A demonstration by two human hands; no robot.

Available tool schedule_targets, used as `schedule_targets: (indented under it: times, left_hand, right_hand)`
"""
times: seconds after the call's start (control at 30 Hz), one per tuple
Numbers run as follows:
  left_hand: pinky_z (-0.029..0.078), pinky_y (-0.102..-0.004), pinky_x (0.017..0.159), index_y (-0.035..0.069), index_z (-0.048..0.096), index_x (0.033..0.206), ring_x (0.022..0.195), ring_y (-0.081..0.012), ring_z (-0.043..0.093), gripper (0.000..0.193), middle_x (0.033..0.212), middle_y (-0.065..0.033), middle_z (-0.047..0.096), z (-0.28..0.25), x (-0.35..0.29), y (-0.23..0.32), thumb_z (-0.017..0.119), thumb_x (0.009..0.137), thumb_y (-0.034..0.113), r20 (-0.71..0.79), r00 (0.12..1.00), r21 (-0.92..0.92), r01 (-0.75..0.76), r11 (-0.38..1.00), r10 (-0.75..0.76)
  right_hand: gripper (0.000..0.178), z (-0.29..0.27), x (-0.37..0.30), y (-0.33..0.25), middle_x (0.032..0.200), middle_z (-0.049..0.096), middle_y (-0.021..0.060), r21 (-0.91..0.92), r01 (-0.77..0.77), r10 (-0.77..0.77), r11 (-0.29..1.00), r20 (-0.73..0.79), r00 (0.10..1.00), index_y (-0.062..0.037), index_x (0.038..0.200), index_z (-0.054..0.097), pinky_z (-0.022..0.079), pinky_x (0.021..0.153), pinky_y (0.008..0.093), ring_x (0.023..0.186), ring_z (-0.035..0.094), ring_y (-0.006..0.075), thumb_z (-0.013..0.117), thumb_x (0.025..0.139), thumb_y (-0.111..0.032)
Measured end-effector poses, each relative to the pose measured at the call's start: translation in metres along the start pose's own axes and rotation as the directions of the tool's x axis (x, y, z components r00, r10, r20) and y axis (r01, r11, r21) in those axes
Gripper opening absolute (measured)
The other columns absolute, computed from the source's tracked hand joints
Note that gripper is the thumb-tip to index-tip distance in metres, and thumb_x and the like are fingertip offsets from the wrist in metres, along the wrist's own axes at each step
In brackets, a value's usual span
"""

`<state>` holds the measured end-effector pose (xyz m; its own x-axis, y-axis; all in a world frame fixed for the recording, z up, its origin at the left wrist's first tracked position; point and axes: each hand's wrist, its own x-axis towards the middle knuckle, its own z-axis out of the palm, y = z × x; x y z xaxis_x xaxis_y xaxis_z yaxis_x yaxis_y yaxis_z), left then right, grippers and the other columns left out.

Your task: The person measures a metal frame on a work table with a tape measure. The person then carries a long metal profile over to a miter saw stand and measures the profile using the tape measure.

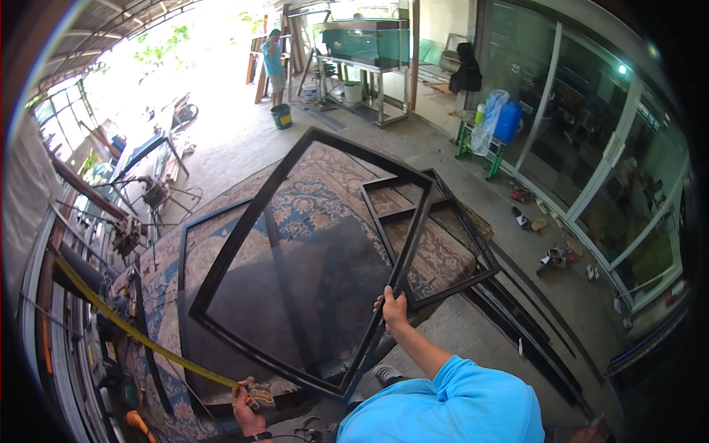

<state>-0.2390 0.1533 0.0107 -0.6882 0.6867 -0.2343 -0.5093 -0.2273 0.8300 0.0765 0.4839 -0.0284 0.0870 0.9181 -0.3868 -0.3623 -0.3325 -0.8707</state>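
My right hand point(394, 310) is closed around the near right side of a black rectangular frame point(251, 220), which is tilted over the carpet. My left hand point(247, 415), low and left of the frame's bottom corner, grips a tape measure point(261, 399). Its yellow blade point(140, 340) runs out long toward the far left and bends slightly. Behind the held frame, a dark panel point(229, 295) with a crossbar lies on the patterned carpet point(314, 173). A smaller black frame point(456, 286) with a divider rests to the right, partly overlapped by the held one.
Long black bars point(517, 336) lie on the floor at right, near scattered shoes point(555, 258) and sliding glass doors point(576, 125). Metal lengths point(55, 332) crowd the left edge. Farther off are a person point(273, 63), a bucket point(281, 117) and a glass tank point(365, 44) on a stand.
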Motion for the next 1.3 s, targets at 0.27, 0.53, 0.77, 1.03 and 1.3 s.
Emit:
schedule_targets:
  times: [0.27,0.53,0.77,1.03,1.3]
  left_hand:
    - [0.058,-0.0352,0.075,0.005,0.066,0.105,0.085,-0.0223,0.068,0.013,0.104,-0.0137,0.071,-0.031,0.014,-0.019,0.057,0.101,0.013,0.014,0.985,0.019,0.173,0.985,-0.173]
    - [0.058,-0.0348,0.076,0.003,0.066,0.105,0.087,-0.0212,0.069,0.012,0.103,-0.0125,0.071,-0.037,0.025,-0.019,0.059,0.1,0.011,0.09,0.946,0.064,0.305,0.95,-0.31]
    - [0.057,-0.0319,0.072,0.002,0.069,0.104,0.081,-0.0188,0.069,0.012,0.099,-0.0099,0.072,-0.051,0.027,-0.025,0.061,0.098,0.01,0.075,0.931,0.167,0.342,0.925,-0.358]
    - [0.052,-0.0255,0.069,0.001,0.071,0.104,0.078,-0.0109,0.066,0.014,0.093,-0.0036,0.071,-0.07,0.027,-0.032,0.064,0.096,0.011,0.049,0.936,0.452,0.291,0.843,-0.349]
    - [0.052,-0.0278,0.069,0.001,0.074,0.101,0.074,-0.0117,0.067,0.023,0.081,-0.0058,0.072,-0.057,0.012,-0.033,0.069,0.086,0.017,0.11,0.92,0.865,0.097,0.492,-0.376]
  right_hand:
    - [0.021,-0.019,-0.038,0.058,0.079,0.054,0.0054,0.15,-0.01,0.045,0.989,-0.234,0.971,-0.0064,0.109,0.041,0.053,0.056,0.0337,0.064,0.06,0.0164,0.051,0.105,-0.024]
    - [0.033,-0.009,-0.061,0.115,0.081,0.052,0.0047,0.254,-0.033,0.134,0.967,-0.393,0.91,-0.005,0.124,0.033,0.051,0.057,0.0325,0.064,0.057,0.0154,0.053,0.104,-0.022]
    - [0.047,-0.016,-0.069,0.182,0.096,0.057,0.01,0.101,-0.111,0.141,0.989,-0.37,0.918,-0.0012,0.132,0.032,0.053,0.072,0.0334,0.075,0.061,0.0185,0.059,0.1,-0.02]
    - [0.064,-0.065,-0.091,0.143,0.118,0.061,0.0225,-0.606,-0.408,0.49,0.683,-0.034,0.871,0.0119,0.125,0.047,0.051,0.092,0.0422,0.107,0.062,0.0295,0.07,0.092,-0.038]
    - [0.055,-0.024,-0.159,0.072,0.117,0.067,0.0144,-0.686,0.302,0.327,0.663,0.627,0.707,-0.0021,0.135,0.052,0.052,0.094,0.0372,0.109,0.064,0.0225,0.068,0.096,-0.038]
